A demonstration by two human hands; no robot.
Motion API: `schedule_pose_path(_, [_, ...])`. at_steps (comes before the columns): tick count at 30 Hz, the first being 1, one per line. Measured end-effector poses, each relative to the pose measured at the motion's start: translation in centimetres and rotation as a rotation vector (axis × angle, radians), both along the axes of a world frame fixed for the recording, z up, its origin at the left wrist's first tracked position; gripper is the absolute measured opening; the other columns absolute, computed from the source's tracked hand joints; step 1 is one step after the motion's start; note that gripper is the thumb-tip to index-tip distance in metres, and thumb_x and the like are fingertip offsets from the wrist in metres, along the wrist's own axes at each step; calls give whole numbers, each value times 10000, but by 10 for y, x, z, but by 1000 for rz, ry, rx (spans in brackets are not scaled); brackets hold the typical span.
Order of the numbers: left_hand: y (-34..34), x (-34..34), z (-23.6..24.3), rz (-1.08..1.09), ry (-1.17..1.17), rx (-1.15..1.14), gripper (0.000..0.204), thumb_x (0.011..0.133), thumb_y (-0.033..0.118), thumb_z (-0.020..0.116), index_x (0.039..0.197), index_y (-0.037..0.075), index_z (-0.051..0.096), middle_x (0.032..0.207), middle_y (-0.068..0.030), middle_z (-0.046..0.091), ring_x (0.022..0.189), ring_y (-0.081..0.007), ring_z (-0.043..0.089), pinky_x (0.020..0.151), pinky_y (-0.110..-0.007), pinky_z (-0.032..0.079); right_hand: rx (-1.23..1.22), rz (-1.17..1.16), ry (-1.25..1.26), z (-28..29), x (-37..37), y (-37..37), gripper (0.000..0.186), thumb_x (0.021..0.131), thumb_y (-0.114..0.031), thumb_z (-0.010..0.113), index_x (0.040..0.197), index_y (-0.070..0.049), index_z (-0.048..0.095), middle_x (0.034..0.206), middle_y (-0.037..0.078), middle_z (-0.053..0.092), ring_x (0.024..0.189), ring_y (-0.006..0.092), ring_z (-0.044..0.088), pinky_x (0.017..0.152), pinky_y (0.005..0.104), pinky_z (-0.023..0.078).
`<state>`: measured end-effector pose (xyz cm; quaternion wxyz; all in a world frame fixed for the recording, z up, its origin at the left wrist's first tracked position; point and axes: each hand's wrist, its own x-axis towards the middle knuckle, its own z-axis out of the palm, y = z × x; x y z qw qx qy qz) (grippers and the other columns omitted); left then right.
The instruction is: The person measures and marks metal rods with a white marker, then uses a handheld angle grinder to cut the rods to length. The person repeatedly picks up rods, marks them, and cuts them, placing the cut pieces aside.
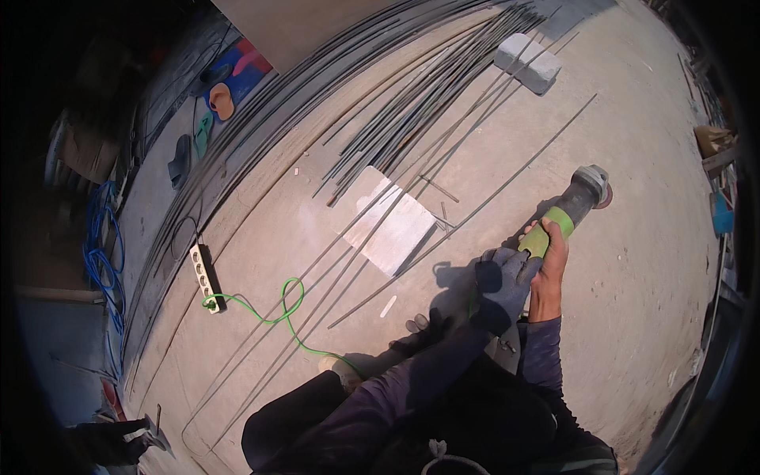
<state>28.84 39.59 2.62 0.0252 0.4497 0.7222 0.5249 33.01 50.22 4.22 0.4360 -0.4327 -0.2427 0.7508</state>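
An angle grinder (pixel 582 194) with a dark head and a green body points away to the right, above the concrete floor. My bare right hand (pixel 554 252) is wrapped round its green body. My left hand (pixel 505 285), in a grey glove, closes on the rear end of the grinder, close against the right hand; part of its grip is hidden. Left of the hands, long thin metal rods (pixel 332 241) lie across a white block (pixel 388 226) and a second block (pixel 528 63) farther off. A single rod (pixel 507 184) lies diagonally between the near block and the grinder.
A bundle of rods (pixel 419 119) lies on the floor at the far middle. A green cord (pixel 297 324) loops from a white power strip (pixel 199 269) toward my legs. Short rod offcuts (pixel 439 188) lie beside the near block. Sandals (pixel 221 101) and blue cable (pixel 101 249) are at the left.
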Motion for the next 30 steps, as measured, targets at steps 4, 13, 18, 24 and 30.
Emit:
schedule_pose_path(4, [0,-4,-8,-205,-169,-315,246,872,295,780,962,68,757,928,-140,694,894,-351,646,766,-465,500,53,102,-126,-17,22,14,266,915,-173,675,1082,2,564,871,117,640,666,216,660,568,343,573])
schedule_pose_path(13, [-48,-151,25,-123,64,-499,514,851,445,785,1169,47,717,1024,-177,695,974,-343,671,842,-455,536,214,231,-346,-5,26,-18,341,883,-85,703,1173,-14,539,905,95,629,707,196,672,583,329,570])
schedule_pose_path(18, [-103,-258,38,46,12,-728,553,939,493,690,1187,-1,706,1104,-194,729,1001,-319,730,867,-411,569,332,228,-149,1,-11,-27,407,848,-28,726,1217,-13,553,989,88,635,800,178,671,715,315,569])
schedule_pose_path(24, [-189,-322,47,-54,263,-1157,685,889,582,713,1275,20,650,1218,-228,676,1122,-386,655,934,-486,538,376,287,-195,-6,-23,-5,366,862,-106,751,1162,-6,566,953,94,650,779,190,678,660,328,566])
schedule_pose_path(30, [-198,-285,19,43,88,-1076,900,802,673,739,1355,-17,569,1235,-276,636,1175,-408,624,952,-513,523,332,432,-446,17,-28,-19,292,861,-165,784,1040,-13,612,837,85,659,654,186,666,567,321,556])
